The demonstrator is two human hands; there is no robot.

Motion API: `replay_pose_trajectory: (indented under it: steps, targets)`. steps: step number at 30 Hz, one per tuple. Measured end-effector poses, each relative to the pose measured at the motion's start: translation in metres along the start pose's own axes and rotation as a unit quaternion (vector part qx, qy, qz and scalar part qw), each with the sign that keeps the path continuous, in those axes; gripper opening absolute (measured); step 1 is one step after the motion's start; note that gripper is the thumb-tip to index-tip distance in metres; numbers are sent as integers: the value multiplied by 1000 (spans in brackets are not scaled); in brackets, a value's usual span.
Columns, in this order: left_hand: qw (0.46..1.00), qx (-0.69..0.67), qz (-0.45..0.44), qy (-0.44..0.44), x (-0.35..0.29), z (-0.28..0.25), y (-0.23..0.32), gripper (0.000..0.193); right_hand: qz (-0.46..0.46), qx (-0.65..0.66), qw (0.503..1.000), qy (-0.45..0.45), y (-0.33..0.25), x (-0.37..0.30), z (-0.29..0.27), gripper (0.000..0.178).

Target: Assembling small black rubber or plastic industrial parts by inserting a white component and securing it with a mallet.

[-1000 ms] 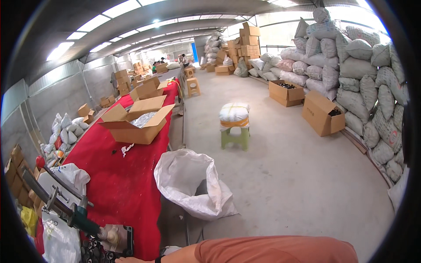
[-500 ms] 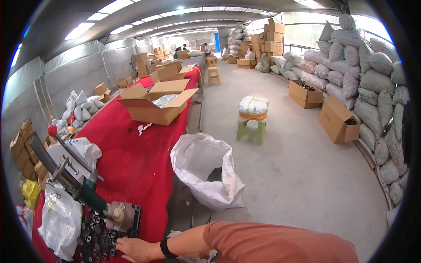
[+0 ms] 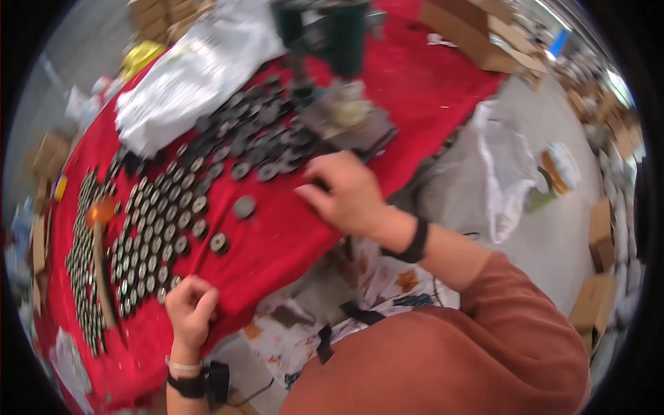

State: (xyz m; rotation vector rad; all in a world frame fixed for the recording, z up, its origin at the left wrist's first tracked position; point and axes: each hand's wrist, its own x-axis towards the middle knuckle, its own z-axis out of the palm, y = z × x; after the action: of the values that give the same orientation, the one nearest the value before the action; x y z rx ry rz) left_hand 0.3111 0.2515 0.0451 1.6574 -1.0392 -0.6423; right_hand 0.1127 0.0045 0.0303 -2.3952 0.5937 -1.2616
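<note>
Many round black discs [image 3: 181,207] crowd red table [image 3: 429,90]; green press [image 3: 332,31] behind.

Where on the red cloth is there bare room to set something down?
Bare cloth lies between the right hand, the left hand and the disc rows. More lies right of the press, toward the cardboard box. The disc pile and white bag crowd the middle.

Right hand [image 3: 349,194] over dark round discs [image 3: 176,207] on red cloth [image 3: 277,242]; left hand [image 3: 188,312] gripping cloth edge
</note>
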Motion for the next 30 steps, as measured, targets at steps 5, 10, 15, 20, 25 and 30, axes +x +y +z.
replay_pose_trajectory:
  steps: [5, 10, 15, 20, 25, 30]
  targets:
    - [996, 39, 43, -62, -3, 9, 16, 10, -25, -64, 995, -72, -3, 3, -4, 21]
    - [933, 167, 209, -243, 4, 39, 49, 20, -65, -110, 988, -81, -23, 14, -7, 23]
    - [843, 251, 331, -341, 13, 62, 36, 28, -96, -18, 977, -187, -50, 35, 10, 27]
    - [816, 232, 350, -399, 22, 60, 19, 30, -149, -45, 941, -302, -56, 54, 44, 29]
    - [825, 120, 375, -407, 30, 52, 14, 27, -145, -28, 931, -333, -50, 62, 52, 27]
    - [843, 46, 375, -383, 33, 46, 7, 26, 415, 392, 745, -344, -62, 71, 45, 24]
